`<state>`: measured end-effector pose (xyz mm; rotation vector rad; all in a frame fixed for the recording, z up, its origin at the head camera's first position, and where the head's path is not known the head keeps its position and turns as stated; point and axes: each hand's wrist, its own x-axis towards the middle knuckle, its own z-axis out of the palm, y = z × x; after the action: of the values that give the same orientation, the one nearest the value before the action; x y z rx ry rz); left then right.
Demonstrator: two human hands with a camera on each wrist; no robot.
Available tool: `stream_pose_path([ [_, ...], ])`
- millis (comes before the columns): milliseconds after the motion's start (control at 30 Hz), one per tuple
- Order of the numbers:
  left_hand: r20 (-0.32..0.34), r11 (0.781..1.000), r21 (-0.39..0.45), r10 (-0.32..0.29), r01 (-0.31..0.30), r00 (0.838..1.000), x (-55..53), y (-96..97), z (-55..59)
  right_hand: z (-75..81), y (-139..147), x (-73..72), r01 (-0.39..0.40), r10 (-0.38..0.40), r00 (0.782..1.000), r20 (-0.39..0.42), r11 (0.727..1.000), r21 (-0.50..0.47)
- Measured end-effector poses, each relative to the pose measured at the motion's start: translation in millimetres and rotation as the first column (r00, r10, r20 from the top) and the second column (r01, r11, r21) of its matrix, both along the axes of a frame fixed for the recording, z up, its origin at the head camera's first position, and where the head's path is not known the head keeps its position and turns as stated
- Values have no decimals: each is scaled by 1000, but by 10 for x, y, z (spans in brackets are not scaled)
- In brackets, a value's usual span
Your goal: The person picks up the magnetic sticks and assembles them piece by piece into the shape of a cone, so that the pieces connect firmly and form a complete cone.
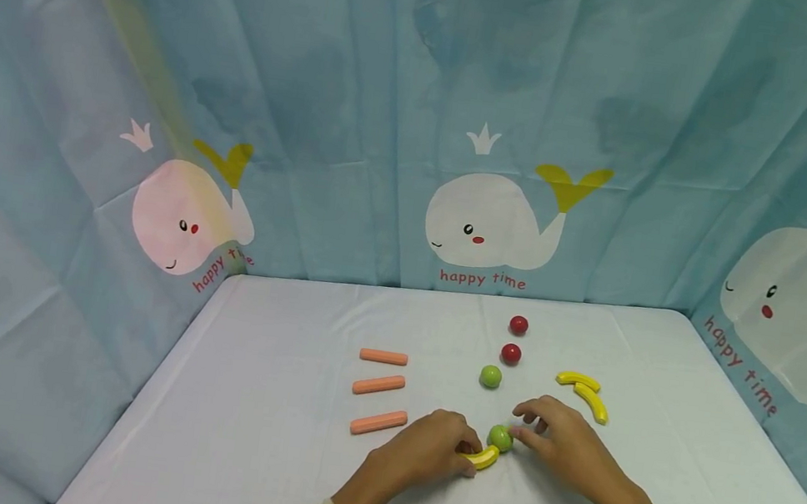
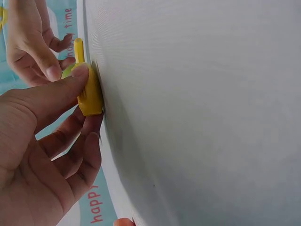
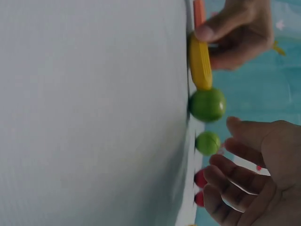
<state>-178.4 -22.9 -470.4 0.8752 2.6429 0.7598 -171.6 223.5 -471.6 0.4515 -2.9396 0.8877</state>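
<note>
My left hand (image 1: 429,448) pinches a small yellow toy banana (image 1: 484,458) between thumb and fingers, low on the white table. The banana's far end meets a green toy ball-shaped fruit (image 1: 501,438) in the head view. Just right of that fruit is my right hand (image 1: 565,444), its fingers loosely bent and nothing held, fingertips close to the fruit's side. In the right wrist view the left thumb lies on the banana (image 3: 200,61), and the right hand (image 3: 263,169) hovers beside the green fruit (image 3: 207,104) with its fingers spread.
A second green fruit (image 1: 490,376) sits farther back, with two red ones, a nearer red fruit (image 1: 510,354) and a farther red fruit (image 1: 519,325), behind it. Right of them lie two bananas (image 1: 591,402). Three orange sausage-like sticks (image 1: 378,422) lie in a column at left.
</note>
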Motion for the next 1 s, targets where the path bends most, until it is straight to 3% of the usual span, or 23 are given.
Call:
stream_pose_path([
  [300,-86,999,-44,4,-8,996,29,-46,6,58,375,-93,132,-127,989,-79,989,67],
  [533,-52,999,-39,20,-22,998,36,-83,20,16,707,-162,176,-161,969,-187,982,66],
  [1000,-17,999,-39,13,-14,1000,42,-125,35,-68,869,-275,210,-204,974,-102,976,52],
])
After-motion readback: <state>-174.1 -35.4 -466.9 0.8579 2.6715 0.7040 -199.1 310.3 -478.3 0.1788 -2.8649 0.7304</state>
